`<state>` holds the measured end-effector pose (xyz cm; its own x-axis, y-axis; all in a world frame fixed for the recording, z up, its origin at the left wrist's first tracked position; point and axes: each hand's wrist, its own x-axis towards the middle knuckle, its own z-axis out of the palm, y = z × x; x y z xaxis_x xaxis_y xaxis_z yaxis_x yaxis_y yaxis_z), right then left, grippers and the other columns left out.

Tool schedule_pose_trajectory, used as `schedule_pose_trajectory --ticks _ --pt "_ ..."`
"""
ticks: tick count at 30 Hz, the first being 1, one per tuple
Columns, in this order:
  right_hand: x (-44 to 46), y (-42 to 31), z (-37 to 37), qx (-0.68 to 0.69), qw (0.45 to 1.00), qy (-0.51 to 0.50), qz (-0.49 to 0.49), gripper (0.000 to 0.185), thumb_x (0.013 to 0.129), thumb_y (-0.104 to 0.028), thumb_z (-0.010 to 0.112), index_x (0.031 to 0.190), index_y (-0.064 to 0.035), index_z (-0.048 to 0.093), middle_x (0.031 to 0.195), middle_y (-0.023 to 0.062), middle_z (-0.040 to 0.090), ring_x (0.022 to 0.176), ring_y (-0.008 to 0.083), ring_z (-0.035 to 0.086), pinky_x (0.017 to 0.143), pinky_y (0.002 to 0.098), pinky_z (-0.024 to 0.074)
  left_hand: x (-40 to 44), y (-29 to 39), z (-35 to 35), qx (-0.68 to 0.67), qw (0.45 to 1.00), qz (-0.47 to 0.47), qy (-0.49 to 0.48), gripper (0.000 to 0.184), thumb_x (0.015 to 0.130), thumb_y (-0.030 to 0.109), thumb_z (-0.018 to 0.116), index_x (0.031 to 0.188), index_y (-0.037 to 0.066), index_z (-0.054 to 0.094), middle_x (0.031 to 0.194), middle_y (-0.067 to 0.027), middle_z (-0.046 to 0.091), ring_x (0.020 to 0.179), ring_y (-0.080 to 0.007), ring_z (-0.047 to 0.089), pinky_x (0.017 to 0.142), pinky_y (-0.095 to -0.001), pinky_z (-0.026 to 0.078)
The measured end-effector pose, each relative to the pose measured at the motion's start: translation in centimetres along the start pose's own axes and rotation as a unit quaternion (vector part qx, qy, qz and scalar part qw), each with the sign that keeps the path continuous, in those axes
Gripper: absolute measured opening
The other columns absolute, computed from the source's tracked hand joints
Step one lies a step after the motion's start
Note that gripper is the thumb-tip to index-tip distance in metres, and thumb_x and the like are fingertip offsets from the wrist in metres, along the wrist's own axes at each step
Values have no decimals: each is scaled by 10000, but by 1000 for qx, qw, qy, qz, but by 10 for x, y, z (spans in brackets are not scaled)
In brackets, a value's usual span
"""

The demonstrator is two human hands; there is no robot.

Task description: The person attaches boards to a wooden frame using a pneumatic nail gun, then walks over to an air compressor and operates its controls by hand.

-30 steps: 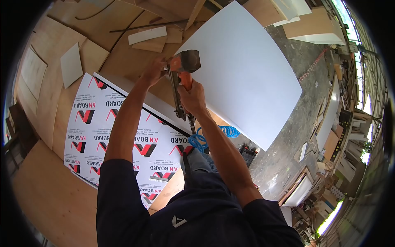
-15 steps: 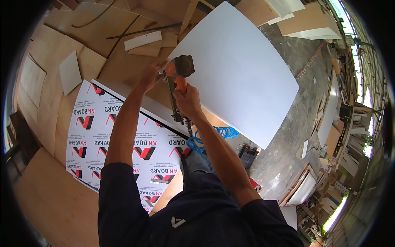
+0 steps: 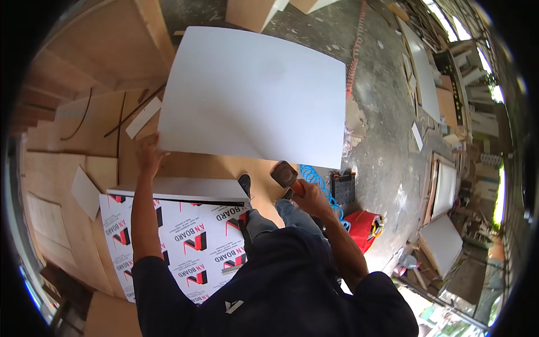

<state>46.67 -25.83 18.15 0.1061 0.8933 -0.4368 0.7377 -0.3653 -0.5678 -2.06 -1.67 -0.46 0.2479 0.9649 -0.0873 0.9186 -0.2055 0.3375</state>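
Note:
My right hand (image 3: 310, 197) is wrapped round the orange handle of a nail gun (image 3: 284, 174), held low near my right leg, beside the near edge of the large white panel (image 3: 252, 95). At that panel's near left corner is my left hand (image 3: 150, 157), its fingers at the edge and apparently spread; whether it grips the corner is unclear. Below my left forearm lies a board with printed "AN BOARD" film (image 3: 193, 241), with a white strip (image 3: 185, 187) along its far edge. A blue coiled hose (image 3: 315, 178) runs beside the gun.
Wooden sheets (image 3: 67, 132) and a small white offcut (image 3: 144, 118) lie at the left. To the right are a black case (image 3: 343, 187), a red bag (image 3: 362, 227) and a red coiled hose (image 3: 355, 56) on the concrete floor. Stacked boards (image 3: 443, 185) stand farther right.
The view has turned. My right hand has brought the nail gun down and right, away from my left hand. My left hand is now at the white panel's corner.

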Motion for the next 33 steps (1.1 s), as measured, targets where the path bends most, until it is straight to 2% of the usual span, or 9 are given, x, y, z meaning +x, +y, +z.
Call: schedule_pose_trajectory --ticks 5,8,11,14,16,21,28,30,33 --pt "-98 93 -56 1 987 114 112 388 788 -177 698 1137 -8 678 881 272 698 848 444 696 742 491 544 -3 47 -28 128 991 10 -38 860 789 514 792 1423 -4 531 1458 -185 409 1390 -345 376 1056 -579 407" --pt "-148 133 -68 34 950 263 167 335 779 -211 716 1015 20 661 766 257 660 703 422 662 651 476 499 -11 73 -14 166 985 37 -40 957 844 633 692 1380 -138 504 1550 -225 329 1470 -373 283 1097 -609 356" --pt "-186 161 -81 73 914 319 239 307 790 -202 712 967 40 644 696 217 622 612 340 611 617 429 474 -18 131 22 75 995 -25 -53 960 912 677 575 1357 -171 505 1541 -271 330 1459 -443 285 1104 -610 352" --pt "-219 178 -98 147 876 343 306 324 792 -196 715 977 60 647 717 231 650 623 321 638 649 435 499 -29 209 73 156 986 -9 -57 1020 944 699 479 1452 -178 358 1564 -341 265 1445 -533 268 1123 -613 334" --pt "-237 198 -105 160 854 396 299 291 792 -188 715 929 53 626 676 174 607 604 232 566 610 404 465 -35 261 115 159 986 -10 -40 1036 950 702 458 1486 -170 302 1579 -360 228 1445 -561 253 1127 -620 327" --pt "-257 217 -156 164 832 422 320 272 789 -184 723 844 45 587 627 137 566 590 186 520 583 382 441 -26 413 170 127 985 -41 -112 1097 947 735 408 1559 -122 102 1615 -389 -17 1464 -637 29 1164 -691 167" --pt "-236 246 -213 289 778 513 220 202 847 -150 717 891 31 641 593 35 578 482 119 541 467 290 424 -8 481 190 84 971 -181 -130 1165 913 793 391 1575 -86 11 1590 -419 -106 1443 -666 -71 1156 -721 72" --pt "-223 261 -232 331 759 526 194 190 858 -129 709 933 35 650 594 29 574 487 121 542 467 282 431 -16 478 193 104 979 -150 -91 1138 926 770 399 1582 -68 -4 1593 -419 -95 1447 -658 -80 1152 -725 67" --pt "-203 297 -262 315 740 594 29 238 896 -29 628 1109 74 604 638 61 575 500 131 530 474 282 446 -23 466 214 120 985 -127 -3 1123 936 752 409 1587 -51 -27 1594 -419 -91 1445 -652 -116 1156 -720 34"
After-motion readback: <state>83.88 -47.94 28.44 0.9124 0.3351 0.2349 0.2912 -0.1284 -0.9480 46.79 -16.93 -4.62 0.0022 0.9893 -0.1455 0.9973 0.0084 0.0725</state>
